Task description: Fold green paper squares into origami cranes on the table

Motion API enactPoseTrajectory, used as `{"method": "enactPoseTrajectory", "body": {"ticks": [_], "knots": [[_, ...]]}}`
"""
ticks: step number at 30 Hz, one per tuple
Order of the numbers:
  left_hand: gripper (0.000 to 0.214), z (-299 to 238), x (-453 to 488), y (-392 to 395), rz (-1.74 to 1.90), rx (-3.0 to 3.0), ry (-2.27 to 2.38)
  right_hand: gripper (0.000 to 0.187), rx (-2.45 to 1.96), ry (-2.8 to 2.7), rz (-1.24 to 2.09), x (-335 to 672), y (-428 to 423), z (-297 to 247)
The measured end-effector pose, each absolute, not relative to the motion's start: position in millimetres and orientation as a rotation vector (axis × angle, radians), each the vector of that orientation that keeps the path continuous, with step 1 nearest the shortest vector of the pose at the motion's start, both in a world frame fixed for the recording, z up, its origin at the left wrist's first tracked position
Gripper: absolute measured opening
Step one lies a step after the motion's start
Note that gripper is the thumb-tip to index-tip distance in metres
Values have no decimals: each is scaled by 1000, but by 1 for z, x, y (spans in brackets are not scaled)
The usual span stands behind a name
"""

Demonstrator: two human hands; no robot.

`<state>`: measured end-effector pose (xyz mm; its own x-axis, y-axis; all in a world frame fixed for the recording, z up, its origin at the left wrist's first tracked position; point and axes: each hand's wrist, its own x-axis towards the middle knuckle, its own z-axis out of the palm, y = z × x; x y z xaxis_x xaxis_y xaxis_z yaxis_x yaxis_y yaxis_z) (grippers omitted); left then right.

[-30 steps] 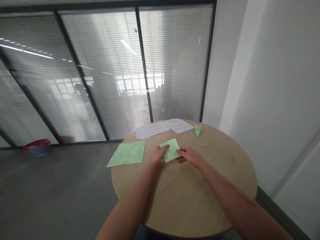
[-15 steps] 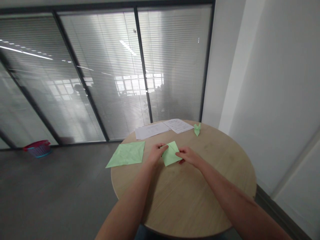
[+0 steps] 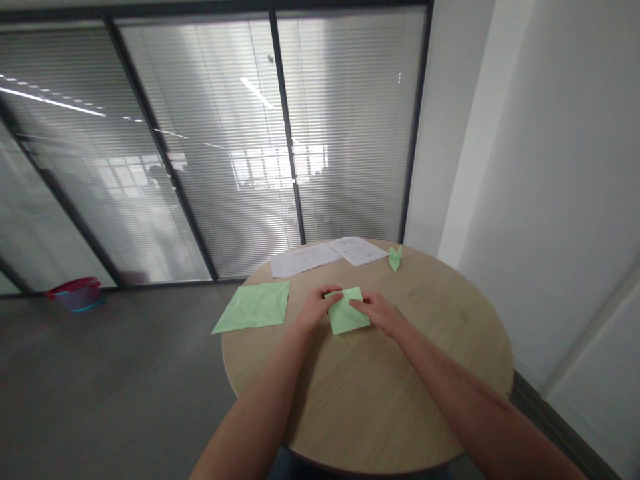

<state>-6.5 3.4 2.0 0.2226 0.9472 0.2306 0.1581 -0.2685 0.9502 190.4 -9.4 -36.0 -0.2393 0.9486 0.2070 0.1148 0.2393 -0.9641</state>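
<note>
Between my hands, over the middle of the round table, is a small folded square of light green paper (image 3: 347, 317). My left hand (image 3: 320, 304) grips its left upper edge, thumb on top and fingers behind. On the other side, my right hand (image 3: 377, 309) pinches the right edge with the thumb lying on the face of the paper. The fingers under the sheet are partly hidden. To the left lies a larger creased green sheet (image 3: 257, 307), its corner jutting past the table's edge. A small folded green paper figure (image 3: 395, 258) rests at the back right.
White printed sheets (image 3: 356, 251) lie along the far edge of the round wooden table (image 3: 370, 400). Behind it stands a glass partition with blinds (image 3: 345, 133). A red and blue basket (image 3: 77, 295) sits on the floor at left. A white wall (image 3: 565, 200) rises at right.
The green square has turned slightly in my hands, so its top edge lies more level. My right hand has shifted up along its right side, and my left hand slightly right.
</note>
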Motion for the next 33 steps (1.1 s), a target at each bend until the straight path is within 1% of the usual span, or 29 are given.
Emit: {"method": "enactPoseTrajectory", "body": {"ticks": [2,4,8,12,15,19,24,28,31,33], "knots": [[47,3,-7,2,1162,1562,1030,38,-1065,-1523,1061,192,-7,-35],[51,3,-7,2,1105,1535,976,37,-1106,-1471,978,193,-6,-33],[41,1,-6,2,995,1587,941,36,-1102,-1432,957,194,-6,-31],[33,-1,-5,4,1075,1593,971,36,-1029,-1420,1148,188,-11,-31],[31,1,-8,4,1056,1571,967,39,-978,-1376,1288,185,-14,-29],[31,3,-10,0,977,1597,984,46,-979,-1268,1317,186,-16,-27],[30,0,-9,0,897,1658,967,38,-1036,-1389,1304,191,-15,-29],[33,-2,-7,4,1048,1672,987,35,-1055,-1410,1276,190,-13,-32],[34,1,-6,4,1215,1556,1036,32,-1051,-1291,1281,189,-10,-31],[34,4,-7,3,1257,1470,1061,30,-1050,-1222,1281,190,-10,-30]]}}
